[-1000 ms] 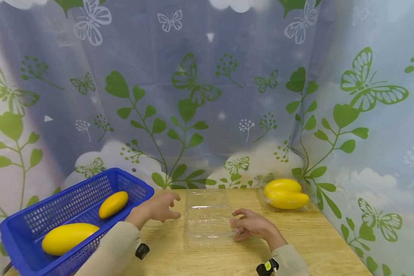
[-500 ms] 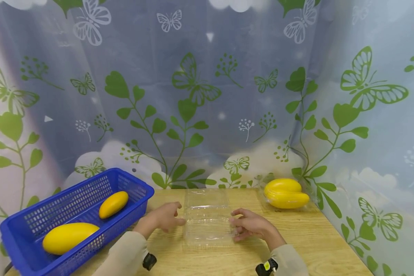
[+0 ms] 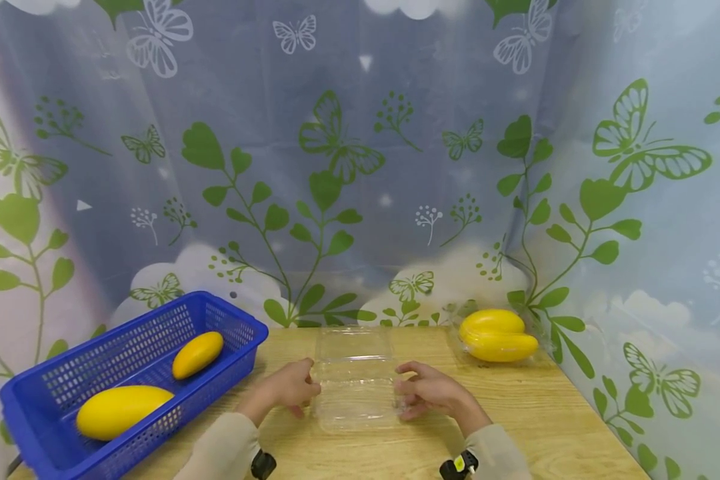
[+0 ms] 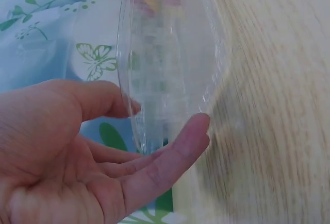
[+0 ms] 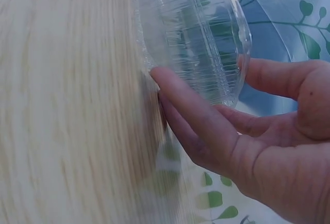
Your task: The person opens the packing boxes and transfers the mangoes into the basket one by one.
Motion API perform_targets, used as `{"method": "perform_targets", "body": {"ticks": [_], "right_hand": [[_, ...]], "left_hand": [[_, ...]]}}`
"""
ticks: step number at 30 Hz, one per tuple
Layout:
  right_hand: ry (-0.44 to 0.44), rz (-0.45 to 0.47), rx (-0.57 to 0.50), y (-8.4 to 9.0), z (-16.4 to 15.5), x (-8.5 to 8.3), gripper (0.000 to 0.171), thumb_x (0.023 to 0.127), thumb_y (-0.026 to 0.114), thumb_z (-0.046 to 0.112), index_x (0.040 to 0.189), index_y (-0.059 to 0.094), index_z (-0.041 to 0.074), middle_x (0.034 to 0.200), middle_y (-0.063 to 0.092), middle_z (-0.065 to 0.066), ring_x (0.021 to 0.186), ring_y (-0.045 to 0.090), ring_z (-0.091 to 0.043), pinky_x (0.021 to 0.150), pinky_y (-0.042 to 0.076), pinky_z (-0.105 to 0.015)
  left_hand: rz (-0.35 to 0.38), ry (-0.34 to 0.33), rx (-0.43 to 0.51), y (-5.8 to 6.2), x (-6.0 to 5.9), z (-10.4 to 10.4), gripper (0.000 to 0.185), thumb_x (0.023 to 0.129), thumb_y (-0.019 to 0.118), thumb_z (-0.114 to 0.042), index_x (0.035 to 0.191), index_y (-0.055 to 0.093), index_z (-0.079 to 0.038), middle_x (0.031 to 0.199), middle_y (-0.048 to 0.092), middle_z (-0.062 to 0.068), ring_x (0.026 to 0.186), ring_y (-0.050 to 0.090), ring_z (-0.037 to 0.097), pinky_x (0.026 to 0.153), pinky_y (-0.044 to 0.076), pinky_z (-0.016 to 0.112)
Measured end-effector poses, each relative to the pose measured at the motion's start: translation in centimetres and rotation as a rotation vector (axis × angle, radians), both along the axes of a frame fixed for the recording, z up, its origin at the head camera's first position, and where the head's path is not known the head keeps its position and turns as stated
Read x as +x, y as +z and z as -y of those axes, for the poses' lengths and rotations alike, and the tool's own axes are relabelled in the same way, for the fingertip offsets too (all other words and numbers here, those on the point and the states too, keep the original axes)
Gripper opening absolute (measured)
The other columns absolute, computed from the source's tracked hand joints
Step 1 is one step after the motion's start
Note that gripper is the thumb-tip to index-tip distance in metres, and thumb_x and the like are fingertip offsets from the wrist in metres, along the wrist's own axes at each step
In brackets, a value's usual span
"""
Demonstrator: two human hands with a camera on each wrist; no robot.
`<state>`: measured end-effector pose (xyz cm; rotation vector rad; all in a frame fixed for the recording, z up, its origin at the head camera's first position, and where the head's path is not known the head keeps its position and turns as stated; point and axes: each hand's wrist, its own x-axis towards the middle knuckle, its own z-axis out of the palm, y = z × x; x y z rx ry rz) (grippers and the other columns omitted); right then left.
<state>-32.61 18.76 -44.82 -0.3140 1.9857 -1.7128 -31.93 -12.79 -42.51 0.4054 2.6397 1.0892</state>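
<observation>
Clear plastic clamshell box (image 3: 355, 381) sits mid-table, lid flap lying open toward the back wall, hinge across the middle. It's see-through w/ ribbed walls & rounded corners, wood grain showing through the base. Empty as far as the views show.

Left hand (image 3: 291, 389) is on the box's left edge: in the left wrist view the thumb lies on one side of the rim and the fingers (image 4: 170, 157) on the other, so it's a light pinch on the clamshell (image 4: 165, 69), fingers only gently bent. Right hand (image 3: 429, 392) mirrors it on the right edge; right wrist view shows fingertips (image 5: 170, 82) pressed at the box's (image 5: 198, 38) lower wall by the table, thumb up over the rim. Both hands have hold of the box, neither clenched tight.

Around it: blue plastic basket (image 3: 48, 407) at far left, hanging partly over the table edge, w/ two yellow mangoes inside, a big one (image 3: 123, 411) near the front & a smaller one (image 3: 197, 355) toward the back. Well off to the right, near the back corner, a second clear box (image 3: 531, 330) w/ two more yellow mangoes (image 3: 497, 336) stacked in it. Wooden table (image 3: 552, 413) under everything; butterfly-and-leaf printed curtain (image 3: 360, 167) wraps the back & sides. Nothing between the hands & the box.
</observation>
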Motion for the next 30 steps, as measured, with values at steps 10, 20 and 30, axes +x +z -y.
{"method": "perform_targets", "body": {"ticks": [10, 20, 30], "right_hand": [[-0.004, -0.045, 0.003, -0.2, 2.3, -0.4, 0.054, 0.108, 0.048, 0.011, 0.152, 0.024, -0.011, 0.085, 0.041, -0.002, 0.070, 0.041, -0.013, 0.078, 0.065, -0.037], [-0.039, -0.059, -0.002, -0.6, 5.7, -0.9, 0.053, 0.107, 0.048, 0.008, 0.151, 0.028, -0.011, 0.105, 0.048, -0.011, 0.076, 0.048, -0.015, 0.079, 0.065, -0.041], [-0.053, -0.080, -0.009, -1.0, 8.2, -1.4, 0.052, 0.107, 0.051, 0.010, 0.150, 0.031, -0.012, 0.136, 0.048, -0.035, 0.088, 0.059, -0.022, 0.082, 0.065, -0.043]], "left_hand": [[-0.121, 0.033, -0.013, 0.0, 0.3, 0.7, 0.046, 0.092, 0.057, 0.005, 0.134, 0.044, 0.018, 0.081, 0.063, 0.013, 0.054, 0.069, 0.030, 0.061, 0.060, 0.036], [-0.159, 0.103, -0.104, 0.3, 0.1, 3.0, 0.030, 0.089, 0.055, 0.006, 0.117, 0.052, 0.012, 0.076, 0.059, 0.011, 0.050, 0.065, 0.023, 0.060, 0.053, 0.029], [-0.173, 0.180, -0.150, 0.0, -0.1, 4.5, 0.015, 0.092, 0.056, 0.005, 0.107, 0.054, 0.007, 0.090, 0.067, 0.020, 0.051, 0.068, 0.022, 0.056, 0.054, 0.028]]}}
